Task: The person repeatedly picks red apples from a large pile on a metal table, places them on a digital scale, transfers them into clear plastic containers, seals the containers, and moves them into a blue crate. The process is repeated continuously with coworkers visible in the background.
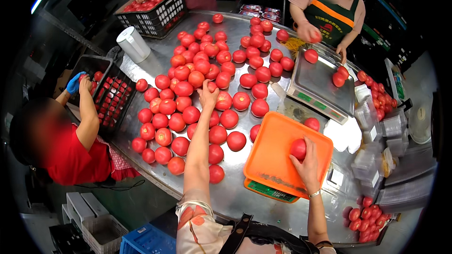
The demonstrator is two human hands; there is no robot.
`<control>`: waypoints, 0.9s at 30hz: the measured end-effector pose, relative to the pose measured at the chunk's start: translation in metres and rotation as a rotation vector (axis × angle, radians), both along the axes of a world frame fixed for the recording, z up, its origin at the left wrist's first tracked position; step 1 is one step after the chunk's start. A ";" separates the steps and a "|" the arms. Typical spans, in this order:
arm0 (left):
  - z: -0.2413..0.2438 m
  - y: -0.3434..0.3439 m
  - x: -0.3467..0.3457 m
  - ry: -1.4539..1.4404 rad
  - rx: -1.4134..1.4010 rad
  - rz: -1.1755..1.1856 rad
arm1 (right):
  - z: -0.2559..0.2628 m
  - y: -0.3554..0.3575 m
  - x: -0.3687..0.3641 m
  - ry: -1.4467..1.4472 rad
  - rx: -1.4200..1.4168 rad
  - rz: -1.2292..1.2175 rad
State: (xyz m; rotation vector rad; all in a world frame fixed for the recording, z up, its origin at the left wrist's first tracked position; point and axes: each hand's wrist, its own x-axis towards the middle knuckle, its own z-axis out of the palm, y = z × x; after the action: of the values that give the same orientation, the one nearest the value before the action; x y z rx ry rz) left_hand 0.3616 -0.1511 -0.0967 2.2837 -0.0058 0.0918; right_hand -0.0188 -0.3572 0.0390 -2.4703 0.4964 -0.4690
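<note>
My left hand [208,97] reaches into a spread of loose red tomatoes [183,89] on the metal table [226,158]. Its fingers are closed around one tomato [212,86], partly hidden by them. Over the orange tray [268,141] of a digital scale [272,191], my right hand [308,162] grips another tomato [298,149]. Whether that tomato touches the tray I cannot tell. One more tomato [311,124] sits just behind the tray's far edge.
Across the table, a co-worker's hand [308,31] holds a tomato above a steel-topped scale [321,81]. Other people handle tomatoes in black crates [166,14] at the back and left. A white jug [133,44] stands far left. Clear plastic boxes [365,162] are stacked at right.
</note>
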 end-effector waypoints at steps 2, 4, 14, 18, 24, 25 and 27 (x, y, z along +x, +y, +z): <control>-0.015 0.009 0.006 -0.152 -0.074 -0.074 | 0.001 0.000 0.001 0.001 0.017 0.005; -0.008 0.011 0.001 -0.241 -0.219 -0.117 | -0.002 -0.003 0.001 -0.015 0.019 0.005; 0.121 -0.017 -0.141 0.517 -0.731 -0.604 | -0.002 -0.007 -0.002 -0.006 0.060 -0.025; 0.129 -0.047 -0.204 0.879 -0.752 -0.968 | 0.012 -0.003 -0.007 0.041 0.073 -0.083; 0.127 -0.062 -0.217 0.708 -0.542 -1.067 | 0.006 -0.005 -0.015 0.038 0.026 -0.068; 0.130 -0.060 -0.212 0.697 -0.503 -1.114 | 0.004 -0.005 -0.017 0.022 0.055 -0.068; 0.137 -0.052 -0.189 0.674 -0.420 -1.211 | 0.004 -0.006 -0.019 0.018 0.076 -0.066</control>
State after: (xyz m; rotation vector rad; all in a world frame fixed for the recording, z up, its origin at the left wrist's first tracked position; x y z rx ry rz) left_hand 0.1728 -0.2033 0.0405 1.4735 -0.8930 -1.1635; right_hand -0.0383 -0.3635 0.0429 -2.3930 0.5933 -0.4458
